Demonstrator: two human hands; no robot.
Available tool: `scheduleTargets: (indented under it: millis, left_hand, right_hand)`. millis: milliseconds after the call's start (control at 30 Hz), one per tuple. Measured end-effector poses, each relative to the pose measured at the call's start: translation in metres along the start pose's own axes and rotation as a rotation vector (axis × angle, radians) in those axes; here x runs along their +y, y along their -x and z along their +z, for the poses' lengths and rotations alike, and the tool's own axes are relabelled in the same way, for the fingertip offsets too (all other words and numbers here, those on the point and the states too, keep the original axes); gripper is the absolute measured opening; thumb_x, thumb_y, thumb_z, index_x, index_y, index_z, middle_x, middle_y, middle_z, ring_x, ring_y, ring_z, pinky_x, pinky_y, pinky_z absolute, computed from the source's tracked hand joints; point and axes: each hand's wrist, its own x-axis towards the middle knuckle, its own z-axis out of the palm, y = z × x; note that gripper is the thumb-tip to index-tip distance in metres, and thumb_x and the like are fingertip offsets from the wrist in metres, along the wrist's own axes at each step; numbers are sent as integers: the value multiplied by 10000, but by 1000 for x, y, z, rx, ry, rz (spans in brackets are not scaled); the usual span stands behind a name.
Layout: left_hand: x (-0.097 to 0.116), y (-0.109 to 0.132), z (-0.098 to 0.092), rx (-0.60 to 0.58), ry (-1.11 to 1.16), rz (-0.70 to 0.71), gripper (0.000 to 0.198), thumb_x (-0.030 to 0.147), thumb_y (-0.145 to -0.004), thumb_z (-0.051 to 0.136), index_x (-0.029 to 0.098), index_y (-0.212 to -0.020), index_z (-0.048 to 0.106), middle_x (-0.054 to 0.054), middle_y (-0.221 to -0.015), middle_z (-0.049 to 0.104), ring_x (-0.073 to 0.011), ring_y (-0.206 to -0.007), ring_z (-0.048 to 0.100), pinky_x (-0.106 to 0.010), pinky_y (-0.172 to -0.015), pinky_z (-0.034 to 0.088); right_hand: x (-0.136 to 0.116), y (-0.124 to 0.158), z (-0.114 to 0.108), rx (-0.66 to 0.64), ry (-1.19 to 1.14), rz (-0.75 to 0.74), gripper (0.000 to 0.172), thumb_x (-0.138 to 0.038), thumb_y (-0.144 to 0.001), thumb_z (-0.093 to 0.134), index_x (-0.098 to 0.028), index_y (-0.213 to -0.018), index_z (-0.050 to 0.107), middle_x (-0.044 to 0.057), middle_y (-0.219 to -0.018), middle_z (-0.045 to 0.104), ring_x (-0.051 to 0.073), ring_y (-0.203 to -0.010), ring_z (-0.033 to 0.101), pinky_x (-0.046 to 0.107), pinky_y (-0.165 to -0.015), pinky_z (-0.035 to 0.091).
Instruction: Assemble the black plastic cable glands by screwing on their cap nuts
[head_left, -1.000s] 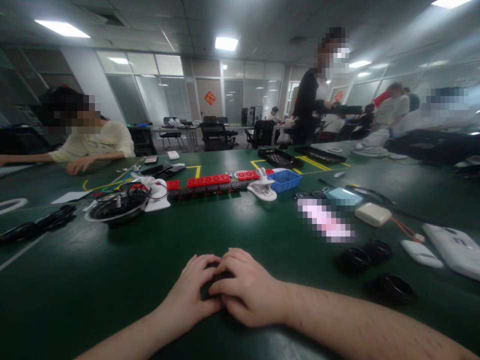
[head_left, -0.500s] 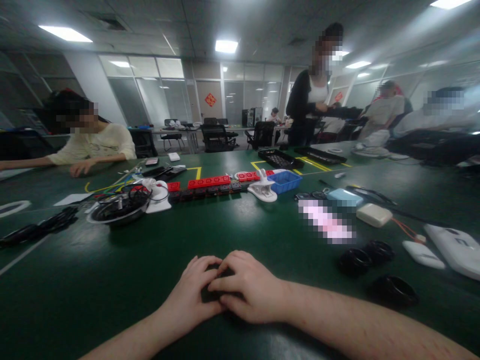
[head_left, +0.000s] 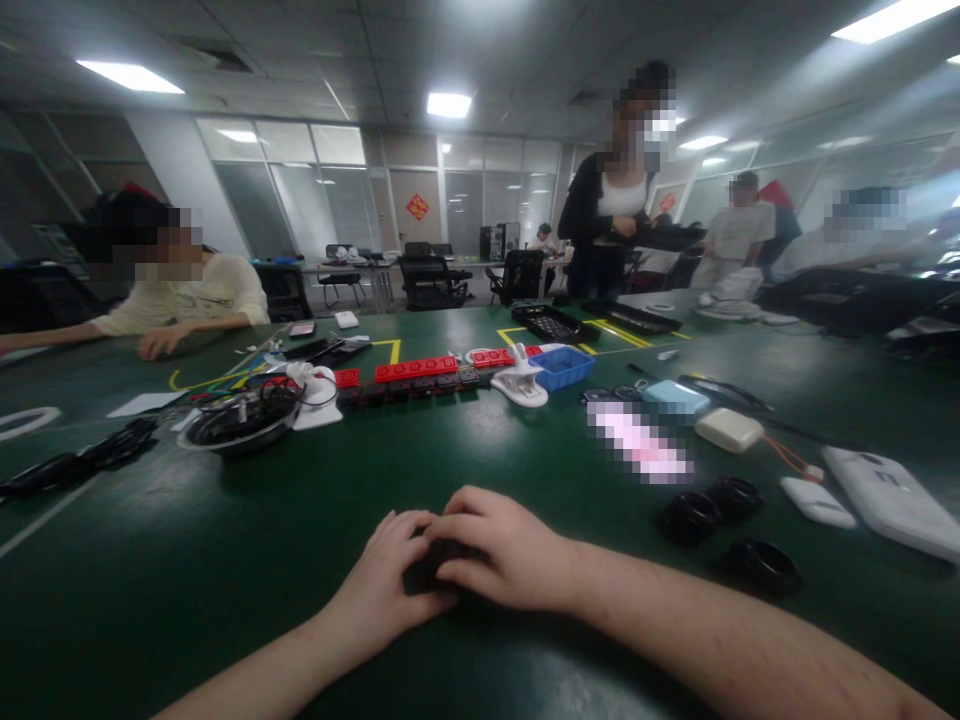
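Observation:
My left hand (head_left: pixel 386 578) and my right hand (head_left: pixel 506 552) meet low in the middle of the head view, just over the green table (head_left: pixel 247 590). Their fingers curl toward each other around a small dark object (head_left: pixel 448 550), mostly hidden by the fingers, so its kind cannot be made out. The right fingers arch over its top; the left thumb lies along its near side. To the right of my hands lie several black ring-shaped coils (head_left: pixel 761 567).
Ahead stand red and black socket blocks (head_left: pixel 416 370), a white clip (head_left: pixel 519 380), a blue bin (head_left: pixel 562 368) and a metal bowl (head_left: pixel 236 430) of cables. At right lie a cream case (head_left: pixel 729 430) and a white device (head_left: pixel 892 495). People (head_left: pixel 191 290) are around the table.
My right hand has risen slightly and its fingers have shifted over the dark object. The left hand stays nearly in place. The view has turned a little to the right.

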Motion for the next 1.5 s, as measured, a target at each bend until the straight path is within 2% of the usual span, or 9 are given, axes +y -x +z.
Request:
scheduleTargets:
  millis: [200,333,467,567,867,967,1100,1300,1500]
  left_hand:
    - [-2,1,1,19,12,-17,277,391,-677,645,249,-911,598,-48,-1183,500,-282,-1123,423,-563,-1009,191]
    - [-1,1,1,30,22,-49,218,350,-676,643,235,-854,589,-49,-1158,512,-275,-1118,431,-558,-1010,201]
    - [0,1,2,44,4,-70,185,303,-666,639,220,-820,578,-54,-1139,520,-271,-1107,440,-528,-994,266]
    - [-1,2,4,83,-56,-76,169,304,-672,617,218,-810,570,-53,-1101,544,-273,-1104,444,-533,-993,268]
    - [-8,5,4,218,-294,-124,207,396,-702,572,208,-790,575,-60,-1112,534,-280,-1124,425,-561,-1012,196]
    - [-9,5,3,218,-320,-125,234,417,-712,558,201,-800,582,-69,-1123,531,-286,-1129,420,-561,-1013,188]
    - [-6,5,2,211,-317,-141,218,388,-706,562,194,-804,579,-72,-1115,534,-282,-1117,432,-553,-1018,189]
    - [-10,5,7,218,-262,-160,401,388,-708,568,218,-1067,510,-76,-1199,482,-283,-1154,411,-556,-1013,213]
    - [-17,3,10,205,-219,-161,458,482,-718,558,235,-1099,496,-70,-1217,472,-287,-1155,417,-559,-1011,220]
  right_hand:
    - [1,0,0,358,-117,112,298,-126,-698,564,-181,-962,437,48,-956,460,153,-887,471,299,-779,440]
    - [5,1,7,422,-94,185,374,-79,-678,512,-183,-1028,436,66,-1022,392,145,-874,475,289,-759,455]
    - [6,2,7,464,-82,113,239,-87,-687,507,-180,-903,466,58,-982,429,135,-827,492,255,-696,464]
    - [6,2,5,462,12,85,177,-149,-724,543,-186,-888,487,58,-961,495,168,-884,491,309,-753,448]
    - [14,-1,8,300,117,324,427,-138,-701,572,-156,-1104,432,75,-1042,526,185,-980,498,339,-862,423]
    - [14,-1,7,67,246,441,455,-209,-728,601,-141,-1145,432,82,-1037,534,192,-977,519,312,-842,441]
    - [12,-2,3,-228,367,522,272,-250,-693,669,-139,-928,591,93,-897,566,220,-767,596,312,-638,494]
    - [11,-4,2,-271,432,508,284,-307,-676,682,-126,-879,601,103,-859,570,246,-725,598,326,-582,486]
    - [18,-3,5,-271,415,500,297,-381,-704,631,-159,-894,580,68,-881,568,202,-739,591,278,-607,473]
